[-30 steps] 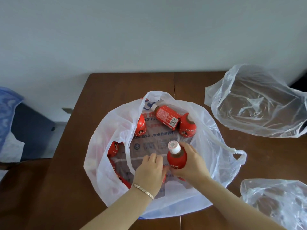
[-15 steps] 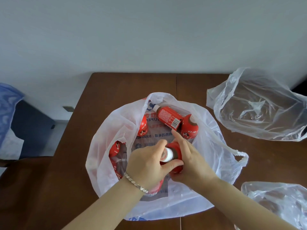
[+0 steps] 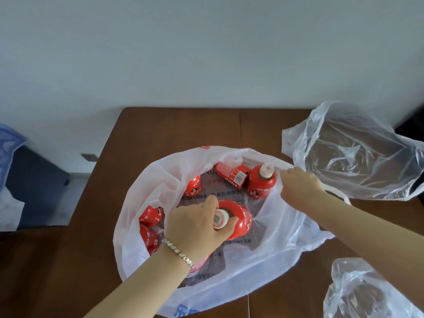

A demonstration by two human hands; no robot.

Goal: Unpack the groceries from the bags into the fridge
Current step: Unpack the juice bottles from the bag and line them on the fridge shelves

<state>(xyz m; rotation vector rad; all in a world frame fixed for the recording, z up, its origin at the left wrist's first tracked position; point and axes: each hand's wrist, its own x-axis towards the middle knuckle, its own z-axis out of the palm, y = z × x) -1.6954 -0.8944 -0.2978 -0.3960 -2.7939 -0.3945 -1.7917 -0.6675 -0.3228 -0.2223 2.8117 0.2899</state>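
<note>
A wide-open grocery bag (image 3: 270, 260) sits on the middle of the worktop (image 3: 160, 129), which backs against a wall (image 3: 206, 53). Inside it, one upright bottle (image 3: 236, 220) stands at the centre under the left hand (image 3: 195, 228); another upright bottle (image 3: 262, 184) stands at the far right, touching a bottle lying on its side (image 3: 231, 176) to its left. More bottles (image 3: 150, 226) lie along the bag's left wall. The right hand (image 3: 298, 188) holds the bag's right rim. Two empty bags lie on the worktop: one (image 3: 358, 154) at far right, another (image 3: 367, 292) at near right.
</note>
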